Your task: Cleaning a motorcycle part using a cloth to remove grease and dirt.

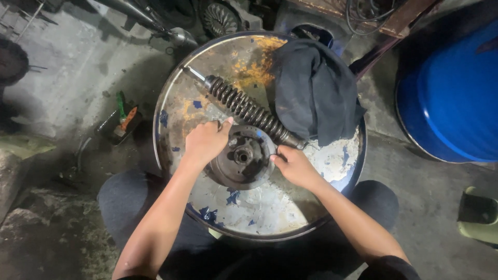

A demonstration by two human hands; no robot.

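A round grey metal hub part [244, 158] with a central hole lies on the worn, rusty lid of a drum [270, 212]. My left hand [205, 142] grips its left rim, thumb pointing up. My right hand [293, 165] holds its right rim. Just behind the part, a coiled-spring shock absorber [244, 106] lies slanting from upper left to lower right. A dark cloth [314, 91] is heaped on the drum lid's far right.
A blue barrel [451, 88] stands at the right. On the concrete floor to the left lies a small dark tray with a green and orange tool [123, 120]. Engine parts [220, 18] sit behind the drum. My knees flank the drum.
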